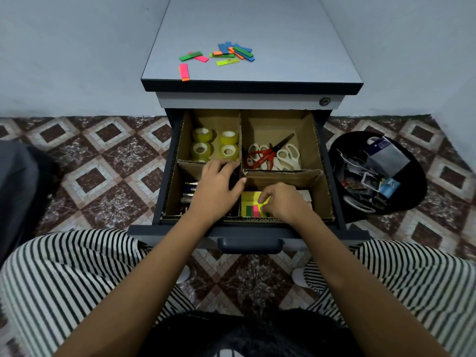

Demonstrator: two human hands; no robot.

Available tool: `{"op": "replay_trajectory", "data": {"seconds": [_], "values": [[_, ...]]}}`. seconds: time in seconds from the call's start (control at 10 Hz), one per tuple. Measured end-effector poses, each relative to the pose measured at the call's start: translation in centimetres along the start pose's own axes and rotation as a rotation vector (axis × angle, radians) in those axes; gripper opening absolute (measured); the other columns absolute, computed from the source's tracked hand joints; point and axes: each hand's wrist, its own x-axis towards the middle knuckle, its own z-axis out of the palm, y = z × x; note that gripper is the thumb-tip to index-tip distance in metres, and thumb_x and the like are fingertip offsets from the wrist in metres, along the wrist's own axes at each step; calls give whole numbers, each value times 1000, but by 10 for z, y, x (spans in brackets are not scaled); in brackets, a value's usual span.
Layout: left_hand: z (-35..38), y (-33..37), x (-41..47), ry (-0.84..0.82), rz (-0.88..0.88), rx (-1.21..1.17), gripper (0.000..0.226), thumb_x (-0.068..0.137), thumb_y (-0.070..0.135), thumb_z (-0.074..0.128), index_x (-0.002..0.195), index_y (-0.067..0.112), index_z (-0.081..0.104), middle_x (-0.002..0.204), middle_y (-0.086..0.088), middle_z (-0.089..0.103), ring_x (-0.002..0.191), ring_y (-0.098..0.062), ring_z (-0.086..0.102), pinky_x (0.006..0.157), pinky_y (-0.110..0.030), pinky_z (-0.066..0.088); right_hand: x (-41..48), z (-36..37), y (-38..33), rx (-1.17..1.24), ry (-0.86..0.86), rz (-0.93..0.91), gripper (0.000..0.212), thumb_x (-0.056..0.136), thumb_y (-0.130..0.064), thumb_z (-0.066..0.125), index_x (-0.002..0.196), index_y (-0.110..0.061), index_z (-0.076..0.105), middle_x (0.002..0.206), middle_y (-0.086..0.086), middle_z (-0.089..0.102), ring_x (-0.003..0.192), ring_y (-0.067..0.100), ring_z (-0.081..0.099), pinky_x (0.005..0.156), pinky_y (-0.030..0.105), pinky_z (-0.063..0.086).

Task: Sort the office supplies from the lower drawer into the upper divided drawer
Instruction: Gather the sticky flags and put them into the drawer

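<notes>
1. Pinching the yellow sticky-flag pad (pixel 251 202) in the near-right compartment of the drawer (pixel 164 229), the right hand (pixel 284 202) is curling its fingers onto it.
2. Left hand (pixel 219 184) is resting flat, fingers relaxed, on the cardboard dividers (pixel 240 135).

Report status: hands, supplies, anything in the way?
Left hand rests on cardboard divider. Right hand pinches sticky-note pad in near-right compartment. Loose colour flags on cabinet top; nothing blocking.

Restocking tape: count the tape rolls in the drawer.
4: back-left roll, back-right roll, front-left roll, front-right roll, all in the far-left compartment. The left hand may hide a fifth.
</notes>
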Motion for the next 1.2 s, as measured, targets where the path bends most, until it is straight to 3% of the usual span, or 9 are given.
{"op": "replay_trajectory", "data": {"seconds": [0.1, 0.2, 0.3, 0.4, 0.7, 1.1, 1.2], "values": [[0, 0, 0, -2, -3, -8, 48, 92, 31, 55, 136, 13, 47, 134, -9, 45, 130, -23, 30, 108, -29, 25, 0, -1, -2, -30, -8, 30, 11, 86, -6, 63, 90, -13, 69, 80, -1, 53, 79, 13, 51, 50, 14, 32], [0, 0, 0, -2, -4, -9, 48, 92, 31, 56, 135, 12, 48, 133, -9, 45, 130, -23, 31, 108, -31, 26, 0, 1, -1, -35, 12, 61, 10, 85, -4, 62, 87, -12, 68, 85, 5, 58, 78, 17, 54, 52, 20, 37], [0, 0, 0, -4, -5, -12, 49, 92, 31, 56, 136, 13, 47, 134, -9, 45, 130, -24, 30, 108, -31, 26, 0, 3, -1, -41, 41, 84, 8, 84, -5, 62, 85, -11, 67, 94, 11, 66, 84, 24, 61, 66, 23, 40], [0, 1, -1, -3, -7, -14, 49, 92, 32, 56, 136, 13, 47, 134, -9, 44, 131, -22, 29, 108, -30, 25, -1, 3, -2, -33, 49, 91, 6, 83, -6, 64, 83, -12, 67, 97, 12, 67, 91, 26, 63, 69, 25, 44], [0, 1, -1, -6, -7, -9, 49, 92, 32, 55, 137, 14, 47, 135, -8, 44, 131, -23, 29, 108, -30, 25, -2, 3, -3, -35, 34, 73, 6, 81, -11, 69, 81, -14, 63, 95, 10, 67, 92, 23, 61, 74, 28, 46], [1, 0, -1, 13, 6, -3, 48, 92, 31, 56, 136, 13, 48, 133, -9, 45, 131, -24, 30, 109, -31, 25, -4, 1, -2, -7, 52, 5, 10, 85, -7, 62, 84, -12, 71, 65, -10, 52, 67, 5, 50, 66, 19, 37], [1, 0, 0, 21, 10, -9, 49, 92, 31, 56, 136, 13, 47, 134, -9, 45, 131, -24, 30, 109, -31, 25, -3, 1, -1, -13, 56, -8, 11, 86, -8, 62, 85, -13, 71, 70, -7, 54, 66, 4, 49, 67, 20, 37]]}}
